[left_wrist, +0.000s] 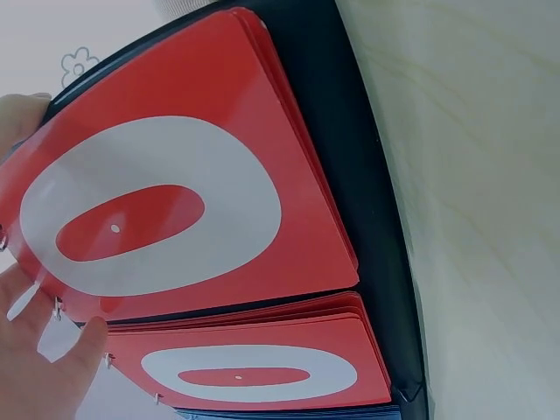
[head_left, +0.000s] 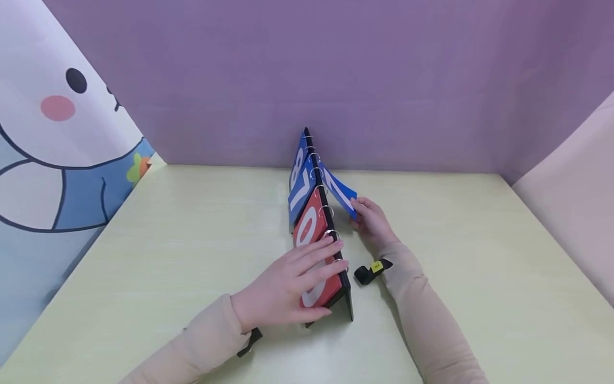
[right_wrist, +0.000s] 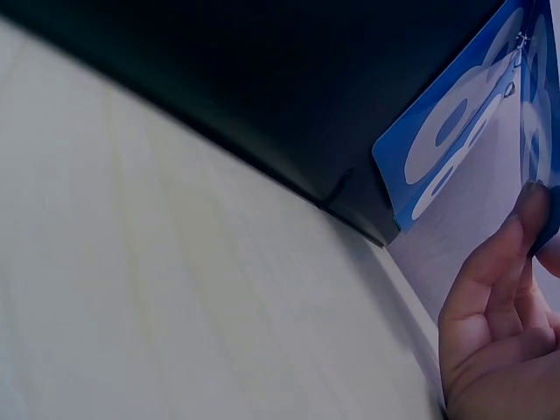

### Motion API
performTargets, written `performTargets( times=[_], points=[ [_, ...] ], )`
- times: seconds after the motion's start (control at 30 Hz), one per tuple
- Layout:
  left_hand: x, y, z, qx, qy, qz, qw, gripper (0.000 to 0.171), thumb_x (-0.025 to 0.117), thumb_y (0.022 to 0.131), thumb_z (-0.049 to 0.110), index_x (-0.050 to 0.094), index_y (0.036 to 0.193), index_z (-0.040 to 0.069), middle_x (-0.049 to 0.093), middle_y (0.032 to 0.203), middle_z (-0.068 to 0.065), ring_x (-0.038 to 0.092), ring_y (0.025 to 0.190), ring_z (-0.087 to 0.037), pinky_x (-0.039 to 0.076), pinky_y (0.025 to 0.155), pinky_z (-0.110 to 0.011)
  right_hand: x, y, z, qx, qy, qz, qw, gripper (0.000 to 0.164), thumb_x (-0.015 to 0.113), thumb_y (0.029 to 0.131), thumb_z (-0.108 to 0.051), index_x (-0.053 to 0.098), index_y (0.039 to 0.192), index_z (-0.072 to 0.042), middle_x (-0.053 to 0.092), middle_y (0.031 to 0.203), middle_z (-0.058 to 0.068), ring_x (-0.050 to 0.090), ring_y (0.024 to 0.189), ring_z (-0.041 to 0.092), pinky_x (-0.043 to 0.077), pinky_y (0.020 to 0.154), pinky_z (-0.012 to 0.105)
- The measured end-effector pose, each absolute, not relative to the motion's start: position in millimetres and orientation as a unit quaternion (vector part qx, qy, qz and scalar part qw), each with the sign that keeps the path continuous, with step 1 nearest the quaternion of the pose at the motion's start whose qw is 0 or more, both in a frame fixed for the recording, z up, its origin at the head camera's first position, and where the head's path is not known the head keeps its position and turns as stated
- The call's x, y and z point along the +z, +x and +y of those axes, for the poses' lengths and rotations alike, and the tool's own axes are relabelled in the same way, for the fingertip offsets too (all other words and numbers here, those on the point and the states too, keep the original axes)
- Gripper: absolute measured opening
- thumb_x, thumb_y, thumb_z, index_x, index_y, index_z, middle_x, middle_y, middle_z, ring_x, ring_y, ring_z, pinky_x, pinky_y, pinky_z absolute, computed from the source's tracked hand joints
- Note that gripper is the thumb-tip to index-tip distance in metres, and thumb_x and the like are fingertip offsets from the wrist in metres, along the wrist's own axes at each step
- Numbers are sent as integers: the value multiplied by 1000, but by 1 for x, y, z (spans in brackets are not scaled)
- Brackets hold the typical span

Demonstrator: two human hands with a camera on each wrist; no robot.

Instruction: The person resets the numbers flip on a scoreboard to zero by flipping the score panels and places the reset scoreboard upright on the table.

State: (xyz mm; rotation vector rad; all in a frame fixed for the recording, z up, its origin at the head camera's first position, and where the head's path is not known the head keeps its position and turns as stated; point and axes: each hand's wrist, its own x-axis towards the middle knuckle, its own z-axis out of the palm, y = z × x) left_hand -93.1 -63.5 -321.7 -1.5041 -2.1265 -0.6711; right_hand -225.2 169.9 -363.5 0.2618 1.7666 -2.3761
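A flip scoreboard (head_left: 316, 224) stands tent-wise mid-bench (head_left: 168, 256), its spine running toward 12 o'clock. The left hand (head_left: 283, 288) lies with straight fingers flat on the red zero cards (left_wrist: 175, 219), covering part of them. At 3 o'clock, the right hand (head_left: 371, 221) pinches a lifted blue card (head_left: 341, 193); its digit is seemingly a 7, partly hidden
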Motion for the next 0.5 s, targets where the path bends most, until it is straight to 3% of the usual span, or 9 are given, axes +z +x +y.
performTargets(
  times=[0.5],
  points=[
    [-322,-95,-63,-243,-542,-776,212,76,78,76,39,44,138,11,39,148,-12,35,138,-27,35,110,-41,-364,-228,170,-796,88,593,85,14,51,98,-16,54,84,-14,50,61,-6,42,52,6,34,48,17]
  ],
)
